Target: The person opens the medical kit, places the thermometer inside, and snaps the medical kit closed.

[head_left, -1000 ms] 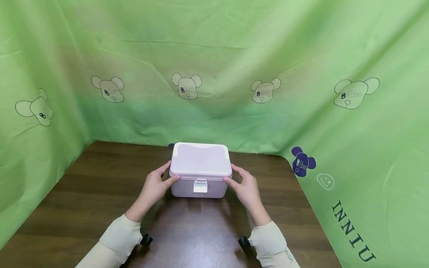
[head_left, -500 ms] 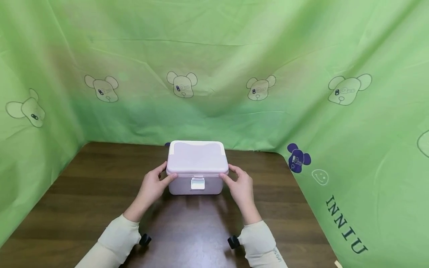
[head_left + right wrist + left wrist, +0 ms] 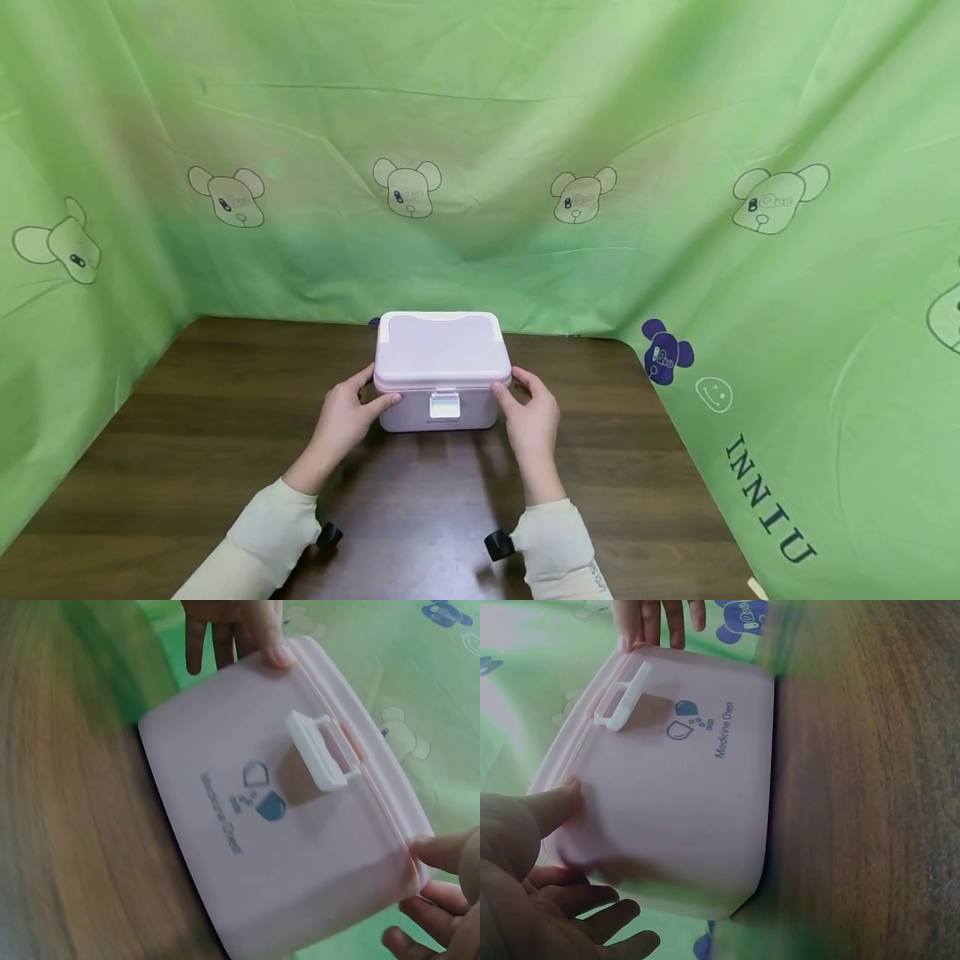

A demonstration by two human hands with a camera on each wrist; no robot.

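Note:
A pale pink-lilac medicine chest (image 3: 442, 350) sits on the wooden table, its lid down. The white front latch (image 3: 445, 406) stands out from the front wall, as the left wrist view (image 3: 622, 697) also shows. My left hand (image 3: 347, 417) holds the lid's left front corner, thumb on the front near the seam and fingers at the side. At the right front corner my right hand (image 3: 531, 417) pinches the lid edge in the same way. Both wrist views show capsule artwork and "Medicine Chest" lettering on the front. The chest's inside is hidden.
Green cloth (image 3: 480, 275) with printed bear heads hangs behind and beside the brown table (image 3: 225, 417). The chest stands close to the back edge. A small pale object (image 3: 757, 589) shows at the lower right edge of the head view.
My right wrist and forearm have swung left, toward the middle. Both hands stay at the chest's corners. The head view has shifted slightly.

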